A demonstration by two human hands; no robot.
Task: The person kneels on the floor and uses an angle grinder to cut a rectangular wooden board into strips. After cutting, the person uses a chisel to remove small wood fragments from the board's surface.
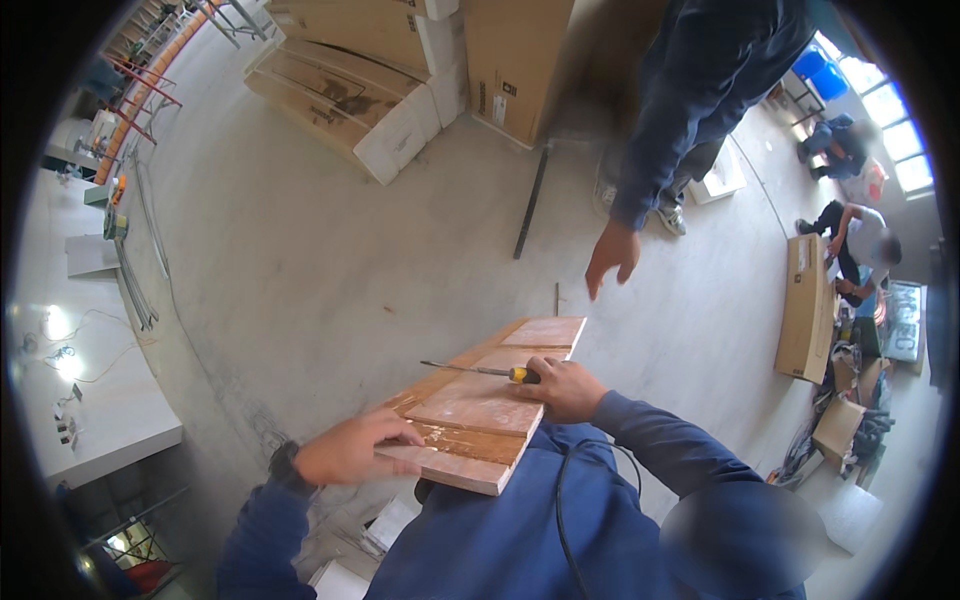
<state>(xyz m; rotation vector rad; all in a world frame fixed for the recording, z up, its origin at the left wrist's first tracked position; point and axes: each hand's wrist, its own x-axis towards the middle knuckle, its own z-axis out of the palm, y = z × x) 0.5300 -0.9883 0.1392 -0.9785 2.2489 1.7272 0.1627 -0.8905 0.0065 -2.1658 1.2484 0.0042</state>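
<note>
A long wooden board (470, 400) with pale, whitish panels and brown strips across it lies in front of my body, tilted away from me. My left hand (355, 445) grips its near left edge, fingers curled over the top and thumb low by the end. In my right hand (568, 390) is a screwdriver (525, 375) with a yellow and black handle. Its thin shaft points left above the board, while the hand rests at the board's right edge. Beyond the far end, a co-worker's hand (612, 255) hangs down, fingers loosely bent and apart from the board.
Large cardboard boxes (505, 70) stand ahead, and a dark strip (532, 200) lies on the grey floor (350, 250). A black cable (563, 490) hangs across my front. Two people sit at the far right near a long carton (806, 310). A white table (110, 420) is at left.
</note>
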